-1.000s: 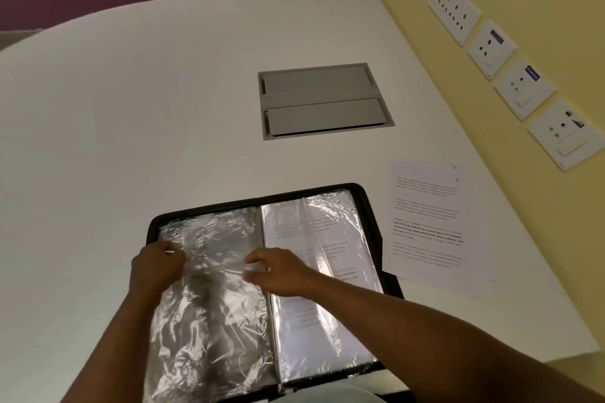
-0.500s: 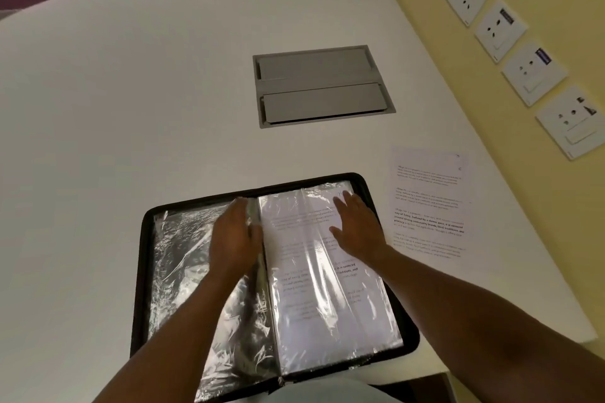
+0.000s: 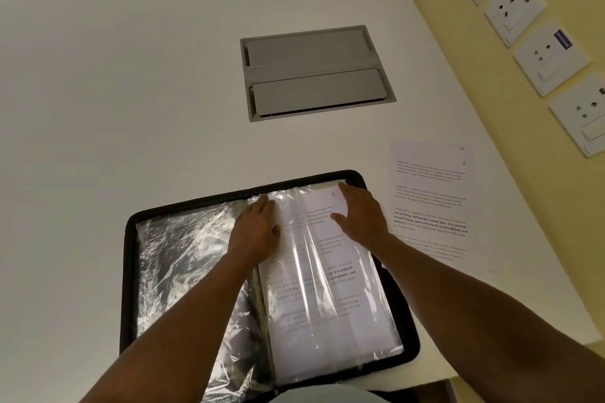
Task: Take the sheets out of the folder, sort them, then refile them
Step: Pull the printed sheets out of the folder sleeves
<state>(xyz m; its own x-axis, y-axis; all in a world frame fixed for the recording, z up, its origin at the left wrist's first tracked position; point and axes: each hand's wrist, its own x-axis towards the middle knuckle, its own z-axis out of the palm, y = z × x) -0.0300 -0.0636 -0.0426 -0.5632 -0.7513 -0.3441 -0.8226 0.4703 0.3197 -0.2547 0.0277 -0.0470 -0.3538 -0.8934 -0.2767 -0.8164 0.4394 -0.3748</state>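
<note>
Both flat hands moved up, left hand (image 3: 257,232) by spine, right hand (image 3: 361,214) pressing sheet (image 3: 319,275) top

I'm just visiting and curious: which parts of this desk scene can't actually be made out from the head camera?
- Printed text on the loose sheet: too small and blurred.
- Page in the folder: partly covered by the left hand, the right hand and sleeve glare.
- Folder's near edge: cut off by the frame.

Glossy crinkled plastic sleeves (image 3: 183,258) — matt paper sheet (image 3: 432,203)
</note>
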